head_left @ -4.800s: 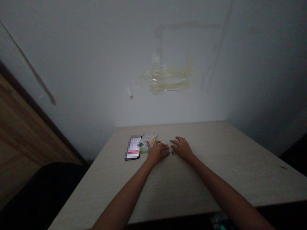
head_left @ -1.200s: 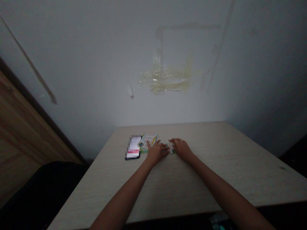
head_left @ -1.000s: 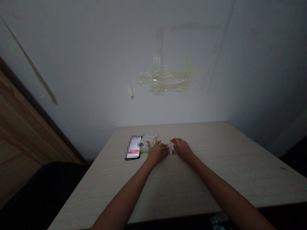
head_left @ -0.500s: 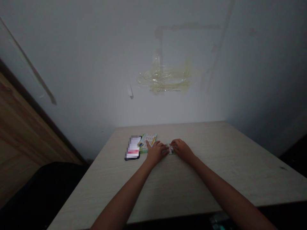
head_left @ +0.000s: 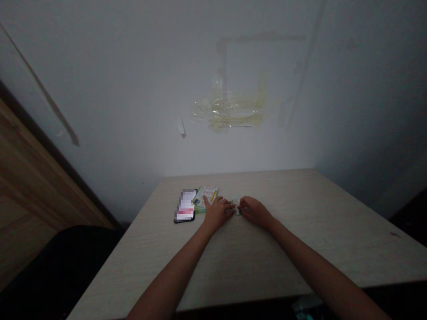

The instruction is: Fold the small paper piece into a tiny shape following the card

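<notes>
A small, pale printed piece, paper or card, lies flat on the table between my two hands. My left hand rests with fingers spread, its fingertips at the piece's left edge and its thumb beside the printed leaflet or packet. From the other side my right hand pinches the piece's right edge, thumb and fingers drawn together. The hand covers that edge, and the print is too small to read. A phone with a lit, pixelated screen lies left of the leaflet.
The pale wooden table stands against a grey wall bearing old clear tape. A dark rounded shape stands at the table's left. A small dark mark shows near the right edge.
My right hand's fingers have closed and shifted slightly down on the small printed piece, uncovering more of its top. My left hand stays in place.
</notes>
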Motion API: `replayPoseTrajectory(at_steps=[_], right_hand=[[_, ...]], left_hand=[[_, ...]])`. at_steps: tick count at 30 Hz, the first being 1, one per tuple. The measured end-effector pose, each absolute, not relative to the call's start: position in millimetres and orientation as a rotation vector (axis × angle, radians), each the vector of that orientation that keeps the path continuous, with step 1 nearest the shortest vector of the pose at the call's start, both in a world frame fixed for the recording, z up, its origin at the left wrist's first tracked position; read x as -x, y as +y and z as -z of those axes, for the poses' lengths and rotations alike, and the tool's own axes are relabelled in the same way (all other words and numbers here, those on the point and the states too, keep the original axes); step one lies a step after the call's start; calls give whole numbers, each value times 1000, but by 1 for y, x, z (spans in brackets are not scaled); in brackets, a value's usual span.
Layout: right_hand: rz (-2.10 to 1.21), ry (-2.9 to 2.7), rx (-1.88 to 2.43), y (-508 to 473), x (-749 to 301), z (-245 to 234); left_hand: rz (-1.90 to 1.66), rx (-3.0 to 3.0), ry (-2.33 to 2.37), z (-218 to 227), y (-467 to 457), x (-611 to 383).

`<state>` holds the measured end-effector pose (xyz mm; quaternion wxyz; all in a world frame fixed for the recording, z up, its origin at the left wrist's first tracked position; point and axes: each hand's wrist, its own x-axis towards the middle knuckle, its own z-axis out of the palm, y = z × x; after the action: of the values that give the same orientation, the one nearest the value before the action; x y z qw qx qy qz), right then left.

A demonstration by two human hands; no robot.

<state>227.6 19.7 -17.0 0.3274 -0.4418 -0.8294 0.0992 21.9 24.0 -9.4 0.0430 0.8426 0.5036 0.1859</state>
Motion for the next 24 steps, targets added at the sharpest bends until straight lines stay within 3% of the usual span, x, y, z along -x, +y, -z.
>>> replayPoseTrajectory(at_steps=[24], right_hand=[[-529,-2184,1008,6,-231,9]], left_hand=[[-599,-2594,1523,12,26,-21]])
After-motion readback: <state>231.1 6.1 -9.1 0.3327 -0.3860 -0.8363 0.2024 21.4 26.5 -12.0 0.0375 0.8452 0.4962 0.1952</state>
